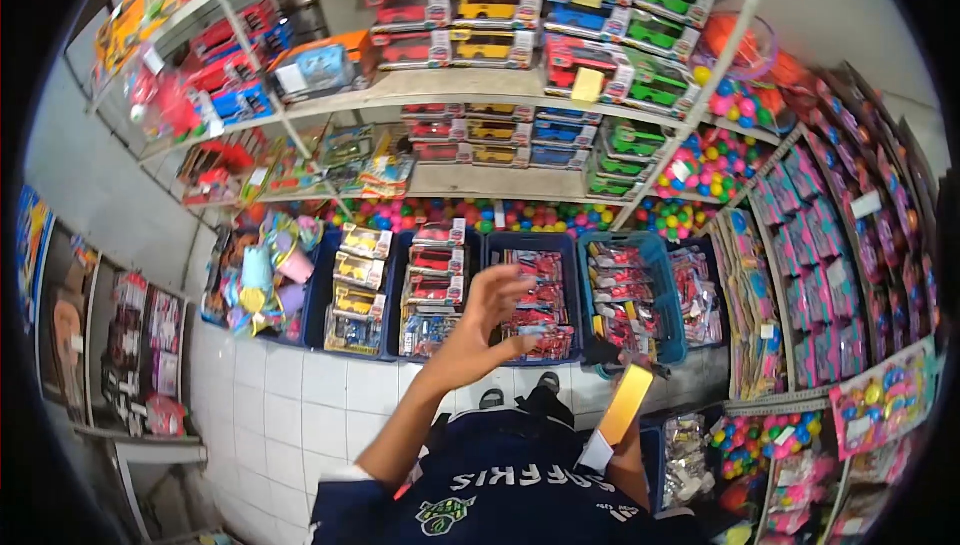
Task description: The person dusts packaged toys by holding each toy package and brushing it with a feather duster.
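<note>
My left hand (482, 327) is raised over the floor in front of the blue crates, thumb and fingers apart, with nothing in it. Behind its fingers stands a blue crate (578, 297) of red packaged toys. Low on the right, close to my body, my right hand (632, 448) is wrapped round a yellow-orange block-shaped item (627, 403), and most of its fingers are hidden. A white piece (596, 451) shows at the lower end of that item. Just beyond it is a small dark object (603, 352), too unclear to name.
Boxed toy cars (495, 10) fill the shelves ahead, some with yellow notes. Crates of toys line the floor, including a teal one (676, 320). A rack of packaged goods (810, 245) stands right, another shelf (130, 345) left. White tiles (285, 415) lie below.
</note>
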Demonstrator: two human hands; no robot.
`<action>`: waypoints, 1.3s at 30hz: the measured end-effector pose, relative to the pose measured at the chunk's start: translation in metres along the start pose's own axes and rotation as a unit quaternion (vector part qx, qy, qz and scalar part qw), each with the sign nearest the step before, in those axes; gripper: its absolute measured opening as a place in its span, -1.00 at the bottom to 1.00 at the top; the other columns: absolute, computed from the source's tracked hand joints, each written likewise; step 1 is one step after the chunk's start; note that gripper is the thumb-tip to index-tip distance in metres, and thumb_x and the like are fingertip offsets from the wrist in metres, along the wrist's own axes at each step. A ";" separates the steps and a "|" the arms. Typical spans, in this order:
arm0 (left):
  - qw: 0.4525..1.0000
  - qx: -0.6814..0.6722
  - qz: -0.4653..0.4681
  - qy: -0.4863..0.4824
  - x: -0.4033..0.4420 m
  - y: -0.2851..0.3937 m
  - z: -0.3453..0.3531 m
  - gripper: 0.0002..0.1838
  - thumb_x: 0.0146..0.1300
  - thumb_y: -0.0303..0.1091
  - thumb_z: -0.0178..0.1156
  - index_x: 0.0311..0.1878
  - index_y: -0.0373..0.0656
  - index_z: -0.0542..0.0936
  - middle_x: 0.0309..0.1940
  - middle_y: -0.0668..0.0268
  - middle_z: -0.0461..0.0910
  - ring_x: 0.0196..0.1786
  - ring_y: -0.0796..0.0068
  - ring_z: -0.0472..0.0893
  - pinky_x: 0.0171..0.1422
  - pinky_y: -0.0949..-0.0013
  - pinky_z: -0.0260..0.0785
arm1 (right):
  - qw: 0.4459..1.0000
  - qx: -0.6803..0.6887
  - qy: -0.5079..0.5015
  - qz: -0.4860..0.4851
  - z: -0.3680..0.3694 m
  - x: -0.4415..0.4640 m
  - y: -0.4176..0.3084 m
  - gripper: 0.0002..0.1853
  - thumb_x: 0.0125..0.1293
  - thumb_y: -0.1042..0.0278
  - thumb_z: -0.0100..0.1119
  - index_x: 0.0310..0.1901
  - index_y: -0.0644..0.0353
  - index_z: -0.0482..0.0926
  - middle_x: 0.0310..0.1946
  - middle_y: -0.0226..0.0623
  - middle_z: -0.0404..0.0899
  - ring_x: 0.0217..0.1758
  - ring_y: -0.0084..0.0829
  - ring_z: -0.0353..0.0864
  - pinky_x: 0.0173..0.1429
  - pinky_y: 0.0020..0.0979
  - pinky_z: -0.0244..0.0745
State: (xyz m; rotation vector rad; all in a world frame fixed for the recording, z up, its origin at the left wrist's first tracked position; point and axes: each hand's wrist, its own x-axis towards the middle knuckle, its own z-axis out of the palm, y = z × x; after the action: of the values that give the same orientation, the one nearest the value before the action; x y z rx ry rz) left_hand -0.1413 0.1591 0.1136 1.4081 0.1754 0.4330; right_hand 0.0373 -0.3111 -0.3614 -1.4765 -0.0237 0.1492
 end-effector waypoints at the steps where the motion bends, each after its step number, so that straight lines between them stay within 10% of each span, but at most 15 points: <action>1: 0.999 -0.002 -0.030 0.013 -0.009 -0.009 0.002 -0.14 0.21 -0.46 0.33 0.48 0.00 0.05 0.43 0.10 0.25 0.49 0.17 0.25 0.53 0.06 0.07 | 0.956 -0.275 -0.028 -0.097 0.101 0.125 0.002 -0.77 0.40 0.19 0.09 -0.11 0.16 0.57 -0.34 -0.23 0.63 -0.31 -0.18 0.58 -0.15 -0.15 0.48; 4: 0.997 -0.029 -0.062 0.041 -0.028 -0.027 0.016 -0.31 0.35 -0.44 0.22 0.47 -0.04 0.13 0.37 0.10 0.34 0.40 0.20 0.39 0.47 0.13 0.20 | 0.923 -0.126 0.030 -0.363 0.200 0.073 -0.163 -0.68 0.46 0.13 0.05 -0.01 0.21 0.56 -0.19 -0.21 0.66 -0.20 -0.25 0.62 -0.15 -0.24 0.50; 5: 0.995 -0.039 -0.077 0.047 -0.032 -0.028 0.021 -0.34 0.38 -0.42 0.19 0.47 -0.05 0.14 0.35 0.10 0.37 0.37 0.20 0.42 0.45 0.15 0.22 | 0.992 0.045 0.092 0.078 0.204 0.074 -0.186 -0.66 0.51 0.09 0.01 -0.02 0.22 0.55 -0.17 -0.25 0.64 -0.19 -0.42 0.62 -0.14 -0.37 0.54; 7: 0.994 -0.058 -0.087 0.013 -0.035 -0.030 0.028 -0.41 0.46 -0.29 0.09 0.48 -0.12 0.17 0.31 0.10 0.41 0.33 0.23 0.47 0.41 0.18 0.28 | 0.975 0.199 0.094 -0.025 0.226 0.078 -0.207 -0.78 0.48 0.19 0.12 -0.20 0.17 0.54 -0.30 -0.40 0.61 -0.24 -0.51 0.63 -0.16 -0.45 0.55; 12: 0.978 0.015 -0.204 0.040 -0.041 -0.026 0.034 -0.55 0.45 -0.13 0.17 0.21 -0.28 0.44 -0.14 0.32 0.57 -0.12 0.62 0.50 -0.01 0.44 0.40 | 0.972 -0.062 0.164 -0.154 0.266 0.067 -0.267 -0.63 0.53 0.12 0.02 -0.10 0.35 0.55 -0.22 -0.27 0.59 -0.15 -0.41 0.52 0.04 -0.38 0.42; 15: 0.980 0.018 -0.115 0.161 -0.045 -0.041 0.037 -0.59 0.41 -0.10 0.21 0.05 -0.29 0.51 -0.29 0.39 0.55 -0.25 0.63 0.47 -0.13 0.48 0.38 | 0.978 -0.087 0.140 -0.130 0.291 0.039 -0.325 -0.55 0.56 0.05 -0.04 -0.09 0.40 0.52 -0.20 -0.26 0.57 -0.13 -0.39 0.51 0.08 -0.34 0.38; 30: 0.964 0.139 -0.030 0.223 -0.079 -0.065 -0.001 -0.67 0.36 -0.22 0.24 -0.03 -0.32 0.54 -0.26 0.38 0.61 -0.23 0.64 0.51 -0.10 0.49 0.39 | 0.979 -0.038 -0.072 -0.189 0.290 0.014 -0.424 -0.61 0.61 0.09 -0.21 0.08 0.28 0.42 -0.23 -0.11 0.71 -0.24 -0.48 0.67 -0.22 -0.47 0.47; 35: 0.955 0.158 -0.063 0.244 -0.081 -0.067 -0.005 -0.67 0.34 -0.23 0.26 -0.03 -0.32 0.55 -0.29 0.37 0.61 -0.26 0.63 0.51 -0.12 0.48 0.40 | 0.944 0.070 -0.308 -0.093 0.317 -0.035 -0.433 -0.73 0.57 0.19 -0.19 -0.03 0.23 0.40 -0.33 -0.07 0.65 -0.35 -0.36 0.65 -0.23 -0.41 0.48; 39: 0.946 0.182 -0.058 0.263 -0.088 -0.065 -0.010 -0.67 0.34 -0.20 0.26 -0.07 -0.31 0.55 -0.32 0.37 0.59 -0.29 0.63 0.49 -0.15 0.48 0.38 | 0.950 0.038 -0.306 -0.060 0.323 -0.028 -0.428 -0.72 0.58 0.15 -0.16 -0.03 0.20 0.42 -0.44 -0.18 0.63 -0.51 -0.55 0.53 -0.42 -0.52 0.35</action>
State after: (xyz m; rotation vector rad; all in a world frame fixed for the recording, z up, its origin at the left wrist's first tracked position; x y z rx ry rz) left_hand -0.2129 0.1268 0.0365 1.6052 0.8038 0.6980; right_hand 0.0114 -0.0315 0.0965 -1.2993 -0.6022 0.4990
